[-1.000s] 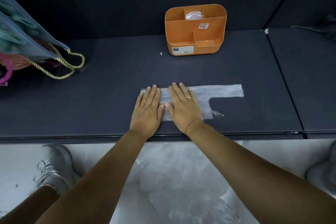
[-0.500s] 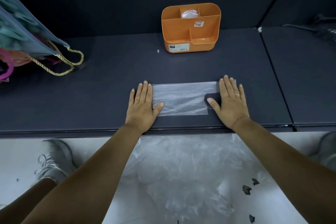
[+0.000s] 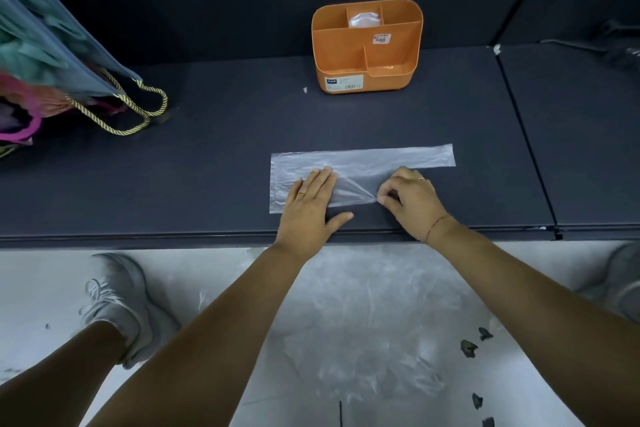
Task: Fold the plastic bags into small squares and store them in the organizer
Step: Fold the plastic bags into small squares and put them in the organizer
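A clear plastic bag (image 3: pixel 363 163) lay flattened as a long strip on the dark table (image 3: pixel 207 166), its long sides running parallel to the table's front edge and its near side close to that edge. The left hand (image 3: pixel 308 204) lay flat on the bag's left part, fingers straight and together, thumb spread out over bare table just past the bag's near edge. The right hand (image 3: pixel 412 201) had its fingers curled and pinched the bag's near edge toward the middle, with creases fanning out from the pinch toward the left hand. Beyond the right hand only the far, narrow part of the strip ran on to the right, ending short of the seam (image 3: pixel 526 149) between the table and the next panel. The orange organizer (image 3: pixel 339 52) stood well behind the bag near the back wall, with a folded bag (image 3: pixel 363 19) in its rear middle compartment; a wide band of bare table lay between it and the strip. To the left, more bare table separated the bag's short edge from a cloth tote (image 3: pixel 52 55) whose rope handles (image 3: pixel 138 114) rested on the surface. Below the front edge, a heap of loose plastic bags (image 3: pixel 363 315) lay on the pale floor beside a white shoe (image 3: pixel 117 302).
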Demonstrator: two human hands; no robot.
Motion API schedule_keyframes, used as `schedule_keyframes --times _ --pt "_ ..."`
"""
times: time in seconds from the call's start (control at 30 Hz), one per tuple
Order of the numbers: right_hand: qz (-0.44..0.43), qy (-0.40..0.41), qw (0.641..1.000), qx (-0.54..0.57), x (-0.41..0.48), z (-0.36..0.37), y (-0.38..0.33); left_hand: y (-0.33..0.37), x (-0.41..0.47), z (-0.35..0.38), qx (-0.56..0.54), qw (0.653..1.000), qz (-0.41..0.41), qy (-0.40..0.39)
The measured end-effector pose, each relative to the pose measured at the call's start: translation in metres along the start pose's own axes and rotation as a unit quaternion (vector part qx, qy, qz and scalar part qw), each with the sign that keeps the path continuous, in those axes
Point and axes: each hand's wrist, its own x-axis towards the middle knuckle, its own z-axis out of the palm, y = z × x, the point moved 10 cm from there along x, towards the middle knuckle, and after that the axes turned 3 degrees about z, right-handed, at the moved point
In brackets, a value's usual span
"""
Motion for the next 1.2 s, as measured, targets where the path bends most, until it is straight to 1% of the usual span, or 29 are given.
schedule_keyframes --times 0.07,0.1,0.13,0.2,0.27,0.3,0.37,0.4,0.43,0.5,0.63,0.7,0.77,0.8,0.83,0.87,0.9,0.93,1.0,1.07,1.2 --pt "0.022 -0.045 0.997 0.065 -0.004 -0.003 0.004 0.002 0.001 -0.002 0.011 1.000 0.000 0.013" --pt "0.025 -0.060 0.995 0.080 -0.007 -0.007 0.005 0.003 0.002 -0.002 0.029 0.999 0.005 0.017" --pt "0.023 -0.071 0.995 0.071 -0.012 -0.011 0.005 0.007 0.001 0.000 0.056 0.998 0.012 0.017" --pt "0.013 -0.075 0.997 0.002 -0.021 -0.021 0.003 0.016 -0.002 0.001 0.096 0.995 0.026 0.018" --pt "-0.003 -0.050 0.997 -0.067 -0.030 -0.031 -0.009 0.028 -0.009 0.000 0.109 0.993 0.032 0.029" --pt "-0.026 -0.034 0.996 -0.083 -0.035 -0.033 -0.021 0.034 -0.013 0.000 0.111 0.993 0.031 0.035" --pt "-0.103 0.000 0.988 -0.116 -0.044 -0.023 -0.053 0.040 -0.019 0.002 0.113 0.991 0.029 0.064" --pt "-0.130 0.007 0.983 -0.129 -0.047 -0.012 -0.063 0.041 -0.021 0.003 0.109 0.991 0.021 0.070" --pt "-0.140 0.008 0.981 -0.134 -0.048 0.001 -0.067 0.042 -0.022 0.003 0.095 0.993 0.017 0.071" --pt "-0.117 0.015 0.987 -0.111 -0.045 0.016 -0.062 0.045 -0.026 -0.001 0.056 0.994 0.025 0.090" --pt "-0.103 0.114 0.987 -0.044 -0.044 -0.008 -0.037 0.035 -0.037 -0.019 0.045 0.986 0.056 0.153" --pt "-0.075 0.113 0.991 0.004 -0.043 -0.021 -0.019 0.014 -0.045 -0.029 0.002 0.984 0.042 0.173" --pt "-0.007 0.071 0.994 0.079 -0.039 -0.028 0.007 -0.014 -0.051 -0.039 -0.093 0.980 -0.007 0.174" --pt "0.037 0.047 0.990 0.124 -0.037 -0.030 0.021 -0.030 -0.053 -0.042 -0.156 0.973 -0.057 0.162" --pt "0.078 0.027 0.982 0.172 -0.035 -0.032 0.033 -0.047 -0.055 -0.042 -0.218 0.956 -0.126 0.153" --pt "0.115 0.017 0.971 0.209 -0.033 -0.033 0.042 -0.063 -0.058 -0.039 -0.279 0.928 -0.197 0.146" --pt "0.147 0.015 0.961 0.233 -0.031 -0.033 0.051 -0.073 -0.059 -0.036 -0.326 0.900 -0.251 0.143" --pt "0.169 0.018 0.955 0.241 -0.028 -0.034 0.056 -0.079 -0.060 -0.032 -0.354 0.879 -0.283 0.147" --pt "0.204 0.038 0.948 0.242 -0.022 -0.033 0.063 -0.083 -0.058 -0.029 -0.359 0.864 -0.313 0.165" --pt "0.240 0.073 0.939 0.236 -0.019 -0.031 0.066 -0.084 -0.058 -0.027 -0.328 0.862 -0.339 0.187" --pt "0.283 0.129 0.936 0.164 -0.014 -0.030 0.070 -0.079 -0.059 -0.032 -0.226 0.878 -0.350 0.237"
